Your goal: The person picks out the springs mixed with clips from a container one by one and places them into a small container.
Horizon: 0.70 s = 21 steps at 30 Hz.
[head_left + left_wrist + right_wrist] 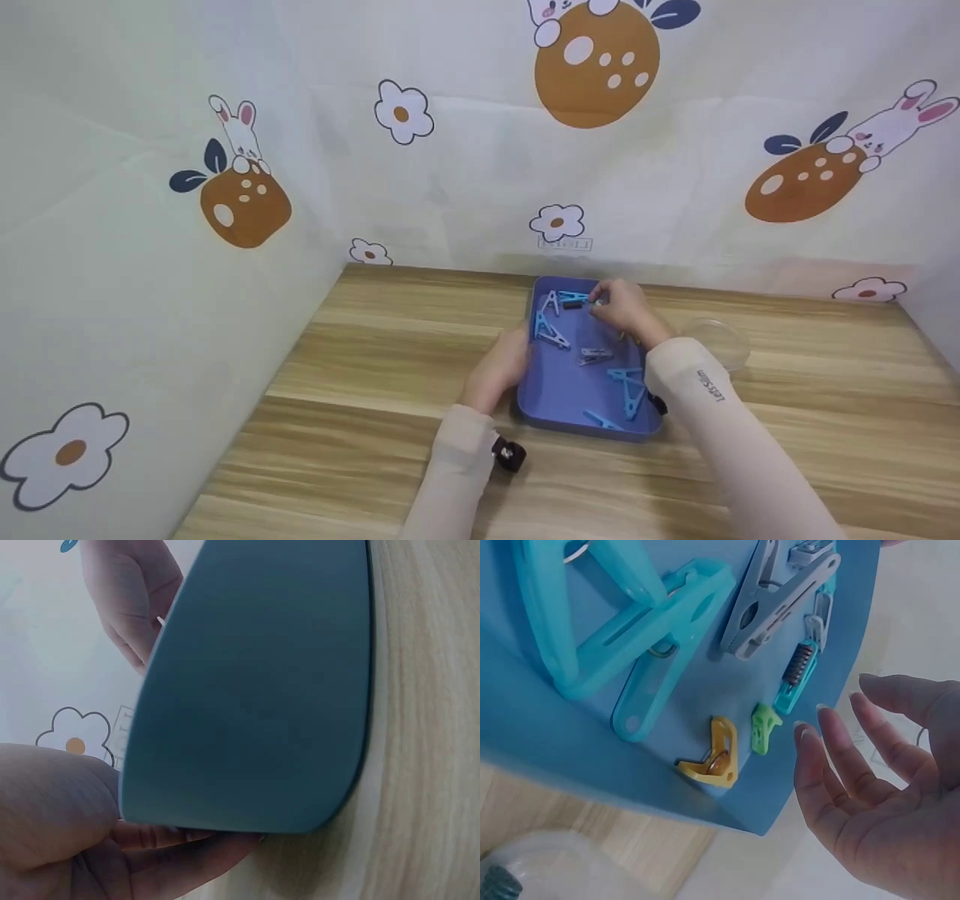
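Observation:
A blue tray (570,405) lies on the table with several pegs in it. My left hand (504,360) holds its left side; the fingers (191,859) lie along the outside of the wall, while the thumb tip is hidden. My right hand (889,780) is over the far right end, fingers loosely bent and apart, nothing seen between them. Close to its fingertips are a small green peg (763,727), a yellow peg (716,757) and a blue piece with a dark coil spring (797,667). Larger turquoise pegs (641,637) and a grey peg (780,604) lie farther in.
Right of the tray stands a clear round plastic container (716,345). A patterned sheet (465,172) hangs behind and beside the wooden table (390,352). In the near right part of the tray lie light-blue pegs (630,394), with a grey peg (595,356) nearer the middle.

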Each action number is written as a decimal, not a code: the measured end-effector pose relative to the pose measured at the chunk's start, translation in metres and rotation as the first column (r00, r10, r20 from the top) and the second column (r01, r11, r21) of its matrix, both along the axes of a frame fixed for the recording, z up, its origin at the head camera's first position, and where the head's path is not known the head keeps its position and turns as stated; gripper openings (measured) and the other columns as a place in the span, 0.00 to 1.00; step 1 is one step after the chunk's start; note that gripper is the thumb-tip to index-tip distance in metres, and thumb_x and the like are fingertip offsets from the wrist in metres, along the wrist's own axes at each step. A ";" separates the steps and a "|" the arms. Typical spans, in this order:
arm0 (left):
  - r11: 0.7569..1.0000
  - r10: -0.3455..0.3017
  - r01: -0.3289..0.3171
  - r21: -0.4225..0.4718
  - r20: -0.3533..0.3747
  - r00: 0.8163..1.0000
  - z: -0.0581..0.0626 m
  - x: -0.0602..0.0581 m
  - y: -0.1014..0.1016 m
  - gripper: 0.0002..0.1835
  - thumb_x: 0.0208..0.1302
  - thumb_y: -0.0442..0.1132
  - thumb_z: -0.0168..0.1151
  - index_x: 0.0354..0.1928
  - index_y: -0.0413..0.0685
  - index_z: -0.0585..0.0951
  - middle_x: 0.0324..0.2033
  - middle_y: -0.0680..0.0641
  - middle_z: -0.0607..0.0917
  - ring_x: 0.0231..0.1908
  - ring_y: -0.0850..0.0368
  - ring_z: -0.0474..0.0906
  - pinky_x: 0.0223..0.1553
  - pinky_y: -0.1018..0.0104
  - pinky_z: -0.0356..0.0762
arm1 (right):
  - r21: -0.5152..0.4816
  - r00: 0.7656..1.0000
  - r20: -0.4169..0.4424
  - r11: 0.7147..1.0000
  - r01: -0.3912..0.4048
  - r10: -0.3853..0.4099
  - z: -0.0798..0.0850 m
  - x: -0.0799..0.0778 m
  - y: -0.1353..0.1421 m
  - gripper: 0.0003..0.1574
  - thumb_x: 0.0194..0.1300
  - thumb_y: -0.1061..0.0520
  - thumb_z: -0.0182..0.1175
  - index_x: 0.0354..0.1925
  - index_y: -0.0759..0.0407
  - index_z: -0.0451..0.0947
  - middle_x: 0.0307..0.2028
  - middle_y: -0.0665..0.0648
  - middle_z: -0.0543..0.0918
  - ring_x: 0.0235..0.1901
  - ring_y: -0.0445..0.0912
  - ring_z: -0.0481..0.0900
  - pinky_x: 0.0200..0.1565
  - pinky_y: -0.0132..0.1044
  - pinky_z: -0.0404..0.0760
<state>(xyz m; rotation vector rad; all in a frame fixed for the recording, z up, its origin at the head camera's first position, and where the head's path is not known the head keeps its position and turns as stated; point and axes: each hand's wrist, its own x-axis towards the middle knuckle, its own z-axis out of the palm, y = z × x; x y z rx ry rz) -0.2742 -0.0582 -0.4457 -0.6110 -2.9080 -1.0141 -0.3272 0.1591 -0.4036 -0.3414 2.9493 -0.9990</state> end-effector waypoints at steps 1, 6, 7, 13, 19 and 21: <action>1.000 0.002 -0.002 0.005 0.009 1.000 0.000 0.000 0.000 0.18 0.75 0.24 0.47 0.63 0.28 0.75 0.54 0.28 0.85 0.57 0.33 0.82 0.61 0.42 0.81 | 0.005 1.000 0.007 1.000 -0.006 0.006 0.000 -0.001 0.000 0.13 0.64 0.65 0.65 0.45 0.74 0.83 0.36 0.64 0.82 0.39 0.55 0.77 0.44 0.50 0.81; 0.999 0.012 -0.013 0.034 0.044 0.999 0.000 0.001 0.000 0.19 0.76 0.24 0.47 0.64 0.29 0.75 0.56 0.28 0.84 0.59 0.34 0.82 0.62 0.42 0.81 | 0.039 0.999 0.037 0.999 -0.026 0.024 -0.002 -0.004 0.000 0.15 0.65 0.65 0.65 0.48 0.74 0.82 0.37 0.63 0.81 0.39 0.55 0.77 0.44 0.49 0.81; 0.999 0.013 -0.015 0.038 0.047 0.999 0.000 0.001 0.000 0.19 0.76 0.24 0.47 0.64 0.29 0.75 0.56 0.28 0.84 0.59 0.34 0.82 0.62 0.42 0.81 | 0.043 0.999 0.043 0.999 -0.027 0.025 -0.001 -0.004 0.000 0.15 0.65 0.65 0.65 0.48 0.73 0.82 0.37 0.63 0.81 0.39 0.55 0.77 0.44 0.49 0.80; 0.999 0.009 -0.010 0.033 0.018 1.000 0.000 0.000 0.001 0.17 0.75 0.23 0.48 0.61 0.29 0.76 0.53 0.28 0.85 0.57 0.35 0.83 0.60 0.43 0.82 | 0.041 0.997 0.069 0.999 -0.030 0.027 -0.002 -0.008 -0.001 0.17 0.65 0.66 0.64 0.50 0.74 0.82 0.38 0.63 0.80 0.40 0.55 0.76 0.45 0.49 0.80; 0.999 -0.003 0.002 0.042 0.018 1.000 -0.001 0.000 0.000 0.19 0.76 0.24 0.47 0.64 0.28 0.74 0.56 0.28 0.84 0.59 0.35 0.82 0.64 0.43 0.80 | 0.047 0.997 0.054 0.998 -0.049 0.047 -0.004 -0.013 -0.001 0.17 0.64 0.68 0.63 0.50 0.76 0.82 0.39 0.66 0.81 0.41 0.58 0.77 0.48 0.53 0.81; 0.999 -0.008 0.007 0.042 0.026 1.000 0.000 0.001 -0.001 0.20 0.76 0.24 0.45 0.66 0.28 0.73 0.57 0.27 0.83 0.60 0.34 0.81 0.65 0.43 0.79 | 0.050 0.997 0.052 0.997 -0.056 0.053 -0.006 -0.015 -0.001 0.18 0.62 0.68 0.63 0.50 0.76 0.82 0.38 0.64 0.81 0.39 0.56 0.76 0.45 0.50 0.81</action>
